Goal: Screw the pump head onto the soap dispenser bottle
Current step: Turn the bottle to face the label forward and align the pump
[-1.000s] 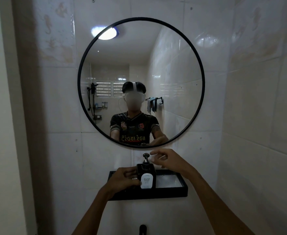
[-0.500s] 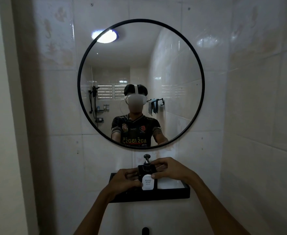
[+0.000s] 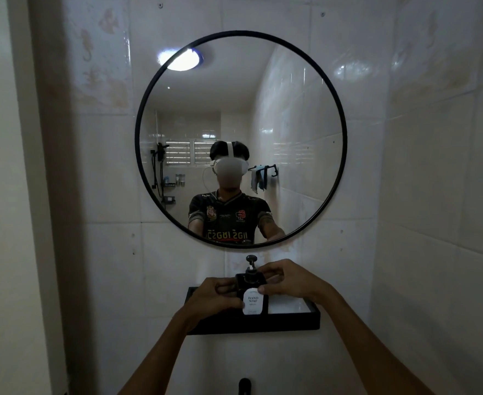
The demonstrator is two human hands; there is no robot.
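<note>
A square black soap bottle point(image 3: 251, 298) with a white "HAND SOAP" label stands upright on a black wall shelf point(image 3: 291, 322). Its black pump head point(image 3: 251, 264) sits on top of the neck, the nozzle knob showing above my fingers. My left hand point(image 3: 216, 298) grips the bottle's left side. My right hand point(image 3: 287, 280) holds the bottle's right side and upper corner, with fingers close to the pump collar. Whether the collar is threaded on is hidden by my fingers.
A round black-framed mirror point(image 3: 140, 178) hangs on the tiled wall just above the shelf, reflecting a person in a dark shirt. Tiled walls close in on the left and right. A dark fitting point(image 3: 244, 386) pokes up at the bottom edge.
My right hand came down from beside the pump head and closed on the bottle's right side. My left hand kept its grip on the left side.
</note>
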